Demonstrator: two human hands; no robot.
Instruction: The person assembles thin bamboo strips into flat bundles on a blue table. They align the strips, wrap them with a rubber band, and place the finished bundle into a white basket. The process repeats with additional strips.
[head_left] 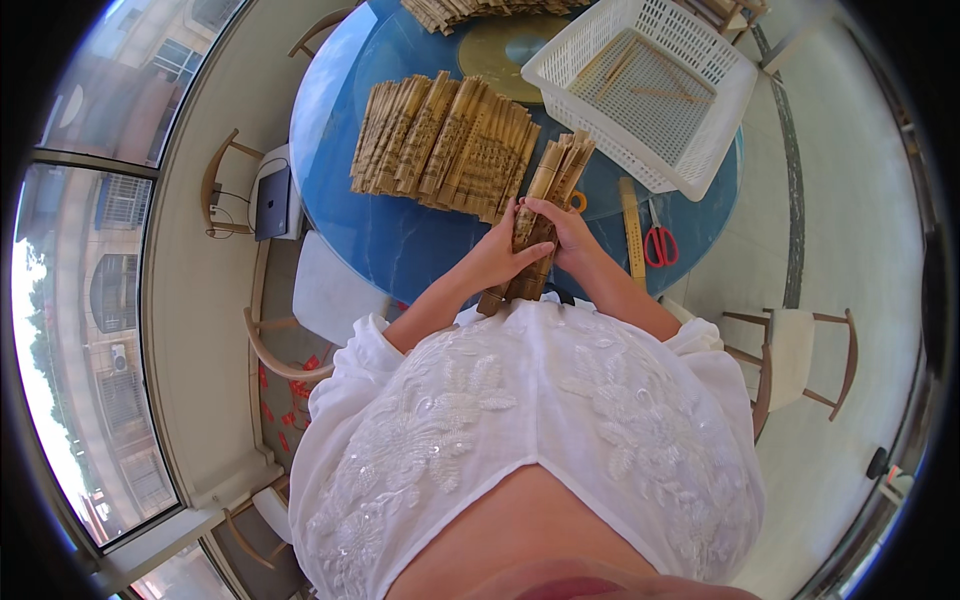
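The person's left hand and right hand are clasped around opposite sides of a bundle of narrow, brown, dark-marked slips, held at the near edge of the round, glossy blue tabletop. A fanned row of similar brown slips lies just beyond the left hand. Right of the bundle are a white perforated plastic basket, a yellow ruler and red-handled scissors.
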